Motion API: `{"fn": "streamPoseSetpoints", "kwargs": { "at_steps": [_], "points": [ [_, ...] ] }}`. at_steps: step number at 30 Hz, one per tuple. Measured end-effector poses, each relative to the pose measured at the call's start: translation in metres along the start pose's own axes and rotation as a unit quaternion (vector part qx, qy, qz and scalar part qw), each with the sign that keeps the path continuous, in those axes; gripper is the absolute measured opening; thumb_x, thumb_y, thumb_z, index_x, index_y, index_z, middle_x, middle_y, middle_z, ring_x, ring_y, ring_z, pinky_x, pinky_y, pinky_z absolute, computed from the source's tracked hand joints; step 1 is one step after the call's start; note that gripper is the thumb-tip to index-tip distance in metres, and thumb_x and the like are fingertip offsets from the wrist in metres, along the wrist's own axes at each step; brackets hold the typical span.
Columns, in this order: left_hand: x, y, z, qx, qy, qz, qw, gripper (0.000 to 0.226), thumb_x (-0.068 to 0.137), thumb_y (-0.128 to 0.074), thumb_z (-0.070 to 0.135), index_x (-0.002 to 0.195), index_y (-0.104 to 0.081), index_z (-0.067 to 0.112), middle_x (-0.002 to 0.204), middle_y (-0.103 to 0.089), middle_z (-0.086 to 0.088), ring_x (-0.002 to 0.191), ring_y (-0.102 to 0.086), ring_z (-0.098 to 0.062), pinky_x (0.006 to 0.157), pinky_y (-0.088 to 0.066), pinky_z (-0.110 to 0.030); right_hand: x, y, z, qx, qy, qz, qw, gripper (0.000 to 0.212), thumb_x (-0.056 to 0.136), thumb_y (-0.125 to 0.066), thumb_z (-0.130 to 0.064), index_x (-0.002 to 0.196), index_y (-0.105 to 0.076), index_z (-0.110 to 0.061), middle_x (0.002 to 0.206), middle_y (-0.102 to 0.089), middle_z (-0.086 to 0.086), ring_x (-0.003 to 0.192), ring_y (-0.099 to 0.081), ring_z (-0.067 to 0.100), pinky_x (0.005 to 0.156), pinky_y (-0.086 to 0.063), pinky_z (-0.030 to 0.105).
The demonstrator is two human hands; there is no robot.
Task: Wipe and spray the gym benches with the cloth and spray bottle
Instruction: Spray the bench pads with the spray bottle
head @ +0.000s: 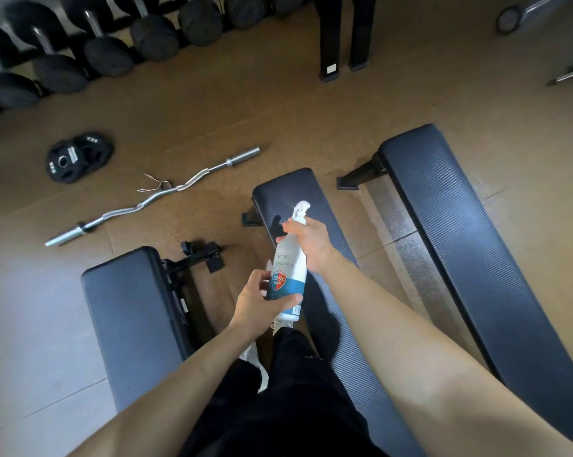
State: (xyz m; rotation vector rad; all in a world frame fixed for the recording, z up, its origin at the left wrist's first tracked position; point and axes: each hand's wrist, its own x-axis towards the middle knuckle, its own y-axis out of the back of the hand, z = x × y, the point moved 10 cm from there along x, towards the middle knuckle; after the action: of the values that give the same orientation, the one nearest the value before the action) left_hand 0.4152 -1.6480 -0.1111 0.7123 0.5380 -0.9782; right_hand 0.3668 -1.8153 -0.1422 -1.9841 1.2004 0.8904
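A white spray bottle point(290, 262) with a blue and red label hangs over the near half of the middle bench point(288, 192), nozzle pointing away from me. My right hand point(309, 244) grips its neck at the trigger. My left hand point(262, 300) wraps around the bottle's lower body. A second dark padded bench point(130, 308) lies to the left and a third, longer bench point(469, 239) to the right. No cloth shows in the view. My black trousers and white shoes fill the bottom centre between the benches.
On the brown floor to the left lie a curved silver barbell point(153, 196) with a spring clip and black weight plates point(79, 156). A dumbbell rack point(90, 37) lines the far left. Black frame legs point(344, 37) stand at the back.
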Motion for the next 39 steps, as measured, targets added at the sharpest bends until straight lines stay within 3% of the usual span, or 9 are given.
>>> {"fn": "streamPoseSetpoints", "kwargs": {
  "at_steps": [5,9,12,16,21,28,31,35,39],
  "points": [
    [0.004,0.002,0.004,-0.004,0.005,-0.019,1.000,0.069,0.066,-0.091,0.051,0.119,-0.055,0.025,0.113,-0.067,0.009,0.097,-0.068,-0.007,0.067,-0.055,-0.015,0.001,-0.004,-0.002,-0.013,-0.004,-0.014,1.000,0.025,0.089,-0.074,-0.013,0.110,-0.062,-0.010,0.106,-0.065,0.020,0.085,-0.075,0.036,0.080,-0.062,0.049],
    [-0.011,0.000,-0.003,-0.020,0.009,-0.038,0.999,0.068,0.065,-0.092,0.051,0.115,-0.053,0.025,0.112,-0.068,0.007,0.097,-0.069,-0.006,0.078,-0.061,-0.024,-0.013,0.001,0.008,0.000,-0.017,0.015,1.000,0.026,0.087,-0.074,-0.009,0.107,-0.059,-0.001,0.093,-0.066,0.021,0.075,-0.074,0.033,0.064,-0.062,0.039],
    [-0.026,0.001,-0.010,-0.015,-0.004,-0.052,0.999,0.052,0.074,-0.091,0.037,0.108,-0.055,0.025,0.105,-0.068,0.006,0.091,-0.067,-0.003,0.068,-0.054,-0.015,-0.029,0.003,0.018,0.007,-0.008,0.030,0.999,0.023,0.088,-0.072,-0.006,0.106,-0.058,-0.002,0.087,-0.063,0.020,0.065,-0.073,0.028,0.056,-0.059,0.033],
    [-0.050,-0.001,-0.029,-0.025,-0.020,-0.070,0.997,0.054,0.071,-0.092,0.041,0.107,-0.055,0.024,0.109,-0.069,0.004,0.095,-0.067,-0.006,0.075,-0.054,-0.024,-0.059,0.006,0.039,0.005,-0.004,0.034,0.999,0.031,0.090,-0.073,-0.008,0.117,-0.058,-0.005,0.098,-0.066,0.021,0.066,-0.074,0.027,0.058,-0.061,0.034],
    [-0.083,-0.014,-0.062,-0.021,-0.037,-0.113,0.993,0.070,0.054,-0.086,0.062,0.105,-0.054,0.026,0.111,-0.068,0.002,0.099,-0.068,-0.011,0.085,-0.060,-0.037,-0.098,0.033,0.077,0.002,0.006,0.111,0.994,0.030,0.088,-0.074,-0.010,0.112,-0.059,-0.004,0.082,-0.066,0.017,0.059,-0.072,0.025,0.055,-0.057,0.032],
    [-0.131,-0.054,-0.092,-0.010,-0.037,-0.185,0.982,0.056,0.072,-0.091,0.042,0.108,-0.053,0.021,0.109,-0.067,0.001,0.093,-0.065,-0.006,0.063,-0.047,-0.011,-0.148,0.081,0.124,0.032,0.005,0.142,0.989,0.043,0.088,-0.075,-0.007,0.126,-0.054,-0.007,0.103,-0.065,0.021,0.066,-0.075,0.028,0.060,-0.059,0.035],
    [-0.151,-0.073,-0.101,0.014,-0.044,-0.202,0.978,0.059,0.075,-0.089,0.043,0.115,-0.051,0.024,0.114,-0.063,0.005,0.098,-0.064,-0.006,0.062,-0.050,-0.009,-0.165,0.106,0.143,0.039,0.011,0.164,0.986,0.037,0.086,-0.076,-0.007,0.119,-0.059,-0.002,0.088,-0.064,0.017,0.058,-0.072,0.024,0.058,-0.058,0.033],
    [-0.176,-0.098,-0.122,0.035,-0.043,-0.187,0.981,0.059,0.072,-0.090,0.048,0.112,-0.050,0.030,0.110,-0.063,0.013,0.098,-0.065,-0.001,0.077,-0.059,-0.018,-0.184,0.130,0.166,0.061,0.033,0.137,0.988,0.016,0.089,-0.071,-0.001,0.096,-0.057,-0.005,0.074,-0.057,0.013,0.052,-0.068,0.022,0.053,-0.057,0.030],
    [-0.217,-0.136,-0.145,0.015,-0.042,-0.170,0.984,0.058,0.078,-0.088,0.038,0.117,-0.048,0.025,0.107,-0.057,0.015,0.097,-0.063,-0.003,0.065,-0.051,-0.008,-0.205,0.159,0.196,0.054,0.044,0.088,0.994,0.016,0.089,-0.073,-0.003,0.098,-0.059,-0.006,0.079,-0.062,0.012,0.066,-0.071,0.033,0.066,-0.061,0.041]
  ]
}}
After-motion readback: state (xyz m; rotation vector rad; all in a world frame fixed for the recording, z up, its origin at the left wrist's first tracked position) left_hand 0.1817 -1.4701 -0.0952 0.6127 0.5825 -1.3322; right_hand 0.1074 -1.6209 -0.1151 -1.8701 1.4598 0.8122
